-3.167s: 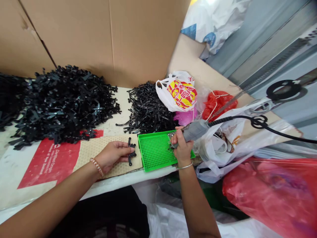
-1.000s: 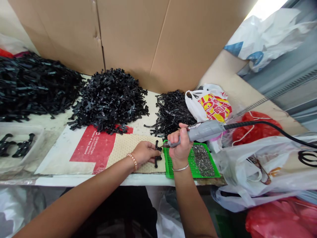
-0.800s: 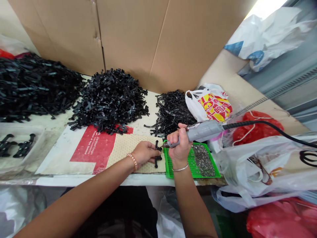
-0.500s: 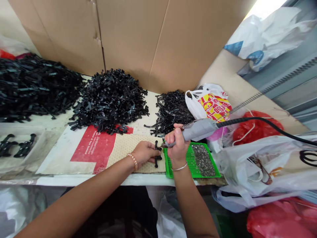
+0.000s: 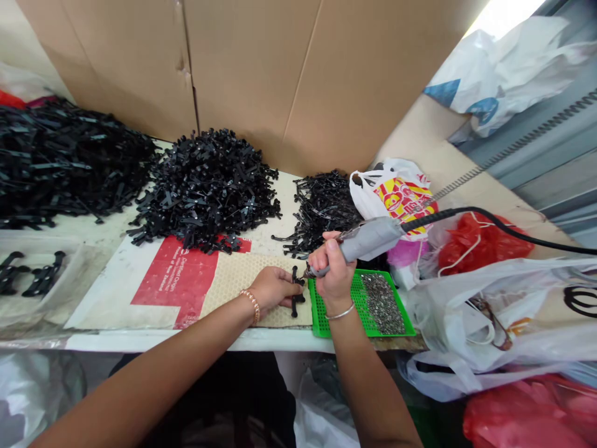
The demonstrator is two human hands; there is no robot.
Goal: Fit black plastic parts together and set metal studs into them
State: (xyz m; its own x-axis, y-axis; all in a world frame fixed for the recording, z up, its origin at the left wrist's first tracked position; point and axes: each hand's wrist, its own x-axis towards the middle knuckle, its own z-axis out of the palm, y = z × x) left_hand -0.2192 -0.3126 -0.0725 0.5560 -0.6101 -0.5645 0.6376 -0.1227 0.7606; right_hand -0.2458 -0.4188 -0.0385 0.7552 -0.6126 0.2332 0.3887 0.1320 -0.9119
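Note:
My left hand pinches a small black plastic part with rounded ends, over a textured beige mat. In my right hand is a grey electric screwdriver, gripped round its body and tilted down to the left. Its tip meets the right side of the black part; whether a screw sits there is too small to tell. Just under my right hand lies a green perforated tray with a heap of small metal screws along its right side.
Black parts lie in a left heap, a middle heap and a smaller right heap. A clear bin holds finished-looking black pieces. Plastic bags crowd the right; cardboard stands behind. The screwdriver's cord runs right.
The screwdriver's back end has dipped slightly and shifted a little left, its cord moving with it. Both hands keep their hold, and the black part stays in nearly the same place.

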